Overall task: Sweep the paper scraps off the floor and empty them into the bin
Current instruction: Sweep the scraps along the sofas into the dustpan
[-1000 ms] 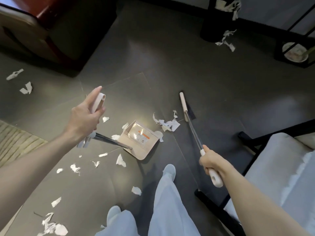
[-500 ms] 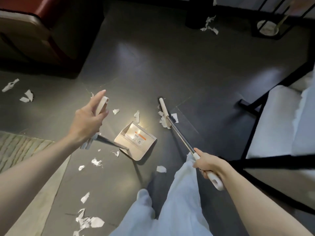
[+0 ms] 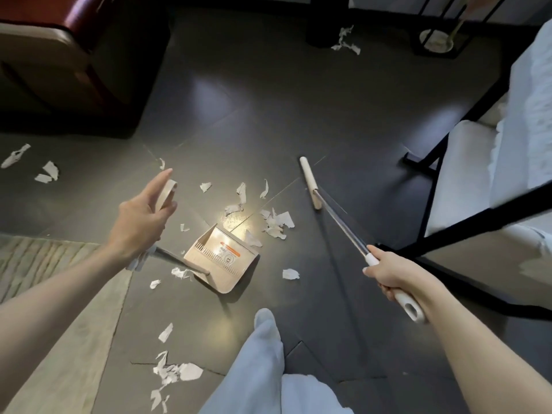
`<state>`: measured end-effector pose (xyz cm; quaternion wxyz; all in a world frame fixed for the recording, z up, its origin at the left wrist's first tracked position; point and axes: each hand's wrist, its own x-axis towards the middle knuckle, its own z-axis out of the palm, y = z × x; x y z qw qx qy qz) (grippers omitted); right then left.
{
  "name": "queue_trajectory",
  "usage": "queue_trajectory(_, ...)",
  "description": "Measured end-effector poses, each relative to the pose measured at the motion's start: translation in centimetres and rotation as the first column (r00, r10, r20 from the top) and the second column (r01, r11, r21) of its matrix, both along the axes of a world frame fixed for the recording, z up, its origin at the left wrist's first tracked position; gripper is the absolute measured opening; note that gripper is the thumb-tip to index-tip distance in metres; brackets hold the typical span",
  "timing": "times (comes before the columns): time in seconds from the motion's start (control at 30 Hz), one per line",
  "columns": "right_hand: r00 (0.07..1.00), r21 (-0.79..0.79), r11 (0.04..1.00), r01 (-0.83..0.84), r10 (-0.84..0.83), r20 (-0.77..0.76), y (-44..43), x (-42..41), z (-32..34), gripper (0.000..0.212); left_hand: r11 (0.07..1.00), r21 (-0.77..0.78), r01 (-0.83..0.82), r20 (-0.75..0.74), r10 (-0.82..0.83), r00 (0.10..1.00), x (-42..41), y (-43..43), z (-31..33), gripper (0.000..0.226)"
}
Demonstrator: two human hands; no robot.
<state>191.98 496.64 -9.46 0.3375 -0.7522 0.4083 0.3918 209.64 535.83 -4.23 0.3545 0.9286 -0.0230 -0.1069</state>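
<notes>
Fingers (image 3: 159,179) of the left hand (image 3: 140,213) wrap loosely round the dustpan (image 3: 221,255) handle, and the right hand (image 3: 391,273) is clamped on the broom (image 3: 310,183). Early days tbh. The pan looks nearly empty, one clump of paper scraps (image 3: 276,224) sits just past its mouth, more are scattered all round it, and a few lie by the bin (image 3: 325,25) far beyond it.

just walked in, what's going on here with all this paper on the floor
A person is sweeping paper scraps. The right hand grips the broom, its head near a pile of them. The left hand holds the dustpan by its handle, pan resting on the floor. Most scraps lie outside it.
</notes>
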Motion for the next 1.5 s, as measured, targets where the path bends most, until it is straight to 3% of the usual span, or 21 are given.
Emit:
queue_trajectory(0.1, 0.986, -0.081, 0.983, -0.167, 0.165, -0.03, 2.7, 0.0, -0.8, 0.068, 1.0, 0.027, -0.011, 0.019, 0.01, 1.0, -2.6, 2.2, 0.1, 0.056)
queue_trajectory(0.3, 0.954, 0.054, 0.955, -0.291, 0.294, -0.056, 11.1, -4.7, -2.0, 0.069, 0.999, 0.014, -0.049, 0.091, 0.048, 0.995, -9.9, 6.8, 0.4, 0.057)
queue_trajectory(0.47, 1.0, 0.207, 0.978, 0.005, -0.008, 0.016, 14.2, -11.0, -1.9, 0.067, 0.997, 0.016, -0.069, 0.086, 0.067, 0.994, -16.6, 9.4, 0.6, 0.056)
queue_trajectory(0.57, 0.998, 0.157, 0.987, 0.031, -0.038, 0.042, 14.2, -14.4, -0.3, 0.067, 0.998, 0.022, -0.06, 0.078, 0.059, 0.995, -19.7, 10.4, 0.3, 0.055)
queue_trajectory(0.7, 0.983, -0.04, 0.982, -0.184, 0.185, 0.018, 14.8, -17.9, 0.7, 0.067, 0.998, 0.028, -0.049, 0.081, 0.047, 0.996, -22.0, 11.7, -0.3, 0.054)
queue_trajectory(0.77, 0.979, -0.092, 0.974, -0.205, 0.205, -0.019, 15.8, -19.0, 0.2, 0.06, 0.999, 0.005, -0.045, 0.048, 0.044, 0.998, -22.8, 12.4, -0.8, 0.054)
queue_trajectory(0.87, 0.993, -0.044, 0.992, -0.12, 0.119, -0.026, 19.2, -19.8, -1.3, 0.059, 0.998, -0.014, -0.067, 0.028, 0.067, 0.997, -23.5, 13.8, -1.4, 0.054)
queue_trajectory(0.93, 1.0, 0.08, 0.996, 0.027, -0.027, 0.008, 22.3, -19.7, -2.4, 0.063, 0.997, -0.011, -0.074, 0.033, 0.075, 0.997, -23.9, 14.8, -1.7, 0.054)
queue_trajectory(1.0, 0.987, 0.209, 0.965, 0.159, -0.164, 0.002, 24.9, -18.9, -2.9, 0.069, 0.996, -0.02, -0.086, 0.021, 0.087, 0.996, -24.0, 15.7, -1.9, 0.055)
queue_trajectory(1.13, 0.93, 0.314, 0.881, 0.355, -0.368, -0.019, 26.1, -15.8, -2.0, 0.068, 0.994, -0.064, -0.093, -0.018, 0.092, 0.996, -23.1, 16.9, -1.9, 0.056)
queue_trajectory(1.27, 0.894, 0.377, 0.834, 0.402, -0.446, 0.033, 23.5, -12.3, -0.1, 0.066, 0.991, -0.084, -0.103, -0.022, 0.102, 0.995, -20.6, 17.4, -1.2, 0.056)
queue_trajectory(1.4, 0.939, 0.304, 0.913, 0.273, -0.321, 0.122, 19.6, -6.5, 0.6, 0.064, 0.984, -0.087, -0.155, -0.01, 0.154, 0.988, -17.4, 16.2, -0.7, 0.056)
queue_trajectory(1.5, 0.983, 0.13, 0.991, 0.013, -0.036, 0.18, 16.3, -0.2, -0.7, 0.064, 0.974, -0.086, -0.211, -0.003, 0.212, 0.977, -14.5, 14.3, -0.6, 0.056)
